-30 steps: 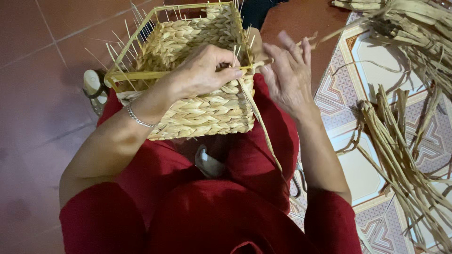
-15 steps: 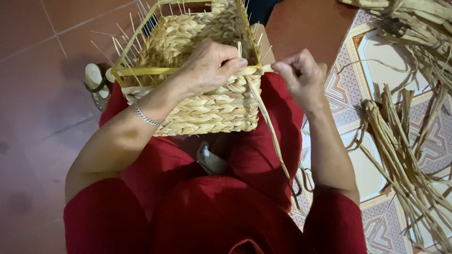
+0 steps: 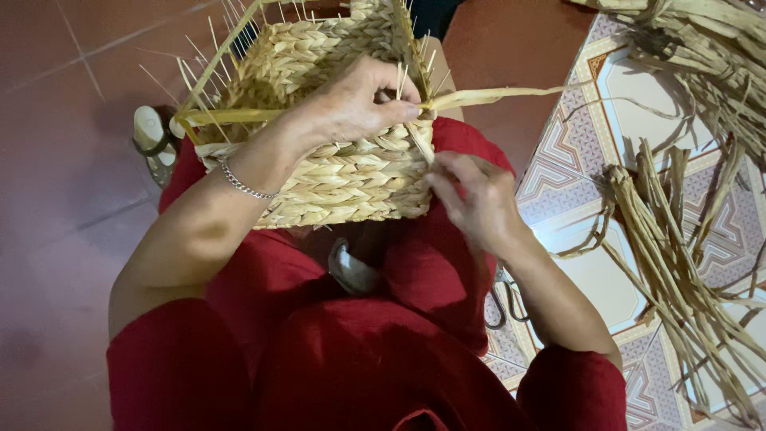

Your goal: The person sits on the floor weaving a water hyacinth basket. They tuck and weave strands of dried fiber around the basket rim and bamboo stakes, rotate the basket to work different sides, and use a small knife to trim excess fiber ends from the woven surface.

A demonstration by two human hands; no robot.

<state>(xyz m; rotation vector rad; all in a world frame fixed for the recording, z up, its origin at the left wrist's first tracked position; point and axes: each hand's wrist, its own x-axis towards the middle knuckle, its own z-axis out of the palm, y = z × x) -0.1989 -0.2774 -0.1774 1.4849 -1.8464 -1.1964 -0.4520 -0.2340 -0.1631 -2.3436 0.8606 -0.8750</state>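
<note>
A square basket (image 3: 335, 172) woven of pale plaited straw rests on my lap, over red trousers. Thin upright stakes stick out along its rim. My left hand (image 3: 355, 104), with a silver bracelet on the wrist, presses on the basket's near right corner and pinches a long flat straw strand (image 3: 495, 96) that runs off to the right. My right hand (image 3: 471, 195) sits just below that corner, its fingers closed on the lower end of a strand at the basket's side.
Bundles of loose dried straw (image 3: 678, 263) lie on the patterned tile floor at the right, with more at the top right (image 3: 702, 48). A sandal (image 3: 152, 140) shows left of the basket on red tiles. Dark scissors handles (image 3: 503, 303) lie by my right forearm.
My right hand has dropped from the rim at the right to below the basket's corner. The strand that hung down now points out to the right. The left hand stays on the corner.
</note>
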